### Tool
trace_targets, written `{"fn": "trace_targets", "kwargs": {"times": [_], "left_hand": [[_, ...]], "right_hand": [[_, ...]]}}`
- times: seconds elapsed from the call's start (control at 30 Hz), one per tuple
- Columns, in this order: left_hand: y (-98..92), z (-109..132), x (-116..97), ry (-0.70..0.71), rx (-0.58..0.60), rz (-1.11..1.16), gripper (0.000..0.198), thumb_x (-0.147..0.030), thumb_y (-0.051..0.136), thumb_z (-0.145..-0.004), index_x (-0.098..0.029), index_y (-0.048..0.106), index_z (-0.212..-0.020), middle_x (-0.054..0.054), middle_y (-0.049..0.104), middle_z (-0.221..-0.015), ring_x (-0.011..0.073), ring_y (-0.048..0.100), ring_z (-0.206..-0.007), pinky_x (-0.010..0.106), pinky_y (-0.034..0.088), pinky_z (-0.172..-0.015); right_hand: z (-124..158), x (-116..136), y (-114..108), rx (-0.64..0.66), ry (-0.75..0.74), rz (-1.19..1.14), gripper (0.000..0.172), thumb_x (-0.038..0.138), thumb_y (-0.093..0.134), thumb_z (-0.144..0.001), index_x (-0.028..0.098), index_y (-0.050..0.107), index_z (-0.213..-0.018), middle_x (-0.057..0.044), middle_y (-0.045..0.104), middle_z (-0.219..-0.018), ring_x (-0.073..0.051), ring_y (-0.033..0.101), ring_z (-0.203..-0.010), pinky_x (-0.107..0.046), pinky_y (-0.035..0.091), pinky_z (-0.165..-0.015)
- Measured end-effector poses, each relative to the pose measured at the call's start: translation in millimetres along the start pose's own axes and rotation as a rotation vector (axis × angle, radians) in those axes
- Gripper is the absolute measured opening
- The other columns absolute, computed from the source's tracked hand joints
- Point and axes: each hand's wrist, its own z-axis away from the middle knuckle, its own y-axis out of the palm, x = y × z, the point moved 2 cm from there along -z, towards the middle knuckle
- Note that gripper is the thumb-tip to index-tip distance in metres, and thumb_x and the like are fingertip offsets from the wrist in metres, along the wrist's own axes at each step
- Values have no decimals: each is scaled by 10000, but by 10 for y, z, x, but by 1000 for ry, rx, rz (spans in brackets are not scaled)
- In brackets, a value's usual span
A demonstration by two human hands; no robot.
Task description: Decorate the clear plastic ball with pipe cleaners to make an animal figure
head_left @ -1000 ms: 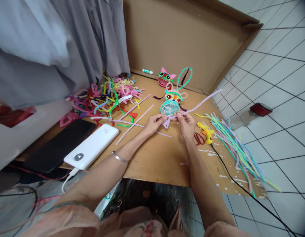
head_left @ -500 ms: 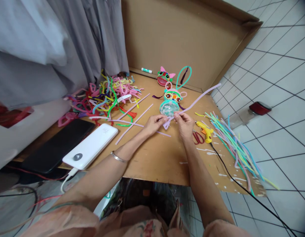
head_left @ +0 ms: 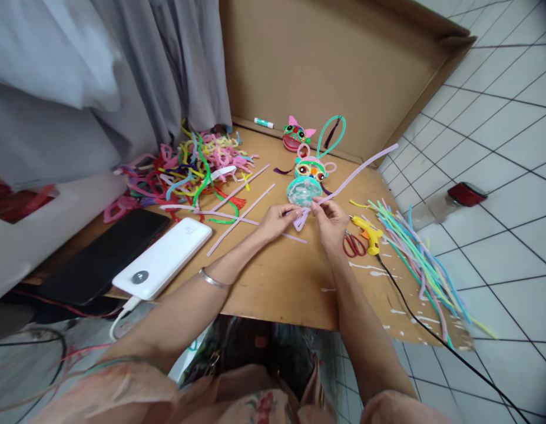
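Between both hands is a lilac pipe cleaner [head_left: 360, 171], bent into narrow folds at its near end, with a long free end reaching up to the right. My left hand [head_left: 278, 221] pinches the folded part from the left. Fingers of my right hand [head_left: 329, 219] are closed on it where the long end leaves the folds. Just beyond the hands stands a pipe-cleaner animal head [head_left: 304, 189] with round eyes, pink ears and a teal mouth. Loose lilac pipe cleaners [head_left: 241, 219] lie crossed to the left of my left hand.
A yellow glue gun [head_left: 368, 234] with a black cord and red-handled scissors [head_left: 354, 244] lie right of my right hand. Straight pipe cleaners [head_left: 420, 265] are bundled further right. A tangled pile [head_left: 188, 171], a white power bank [head_left: 164, 259] and a black phone-like slab [head_left: 107, 256] occupy the left.
Both hands keep their hold on the lilac pipe cleaner with hardly any movement. The whole view has shifted very slightly.
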Motion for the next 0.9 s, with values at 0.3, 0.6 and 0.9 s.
{"fn": "trace_targets", "kwargs": {"times": [0.3, 0.6, 0.9], "left_hand": [[18, -7, 3, -15, 9, -10, 428, -524, 669, -777, -127, 750, -916, 21, 691, -751, 136, 551, -676, 251, 417, -695], [24, 2, 12, 13, 51, -51, 404, -514, 648, -803, -136, 753, -898, 20, 691, -757, 139, 554, -685, 253, 418, -699], [40, 26, -58, 12, 58, -35, 439, -554, 657, -784, -140, 749, -899, 23, 685, -752, 149, 559, -713, 259, 435, -711]], "right_hand": [[1, -2, -45, 5, -19, 76, 205, 374, 727, -743, 211, 743, -866, 8, 702, -736, -135, 607, -683, -266, 489, -666], [-20, -24, -54, 72, -19, 106, 179, 358, 731, -753, 219, 775, -856, -22, 754, -831, -161, 651, -728, -293, 514, -687], [-29, -33, -44, 98, -11, 99, 171, 356, 749, -725, 226, 786, -828, -14, 755, -804, -162, 661, -735, -293, 532, -684]]}}
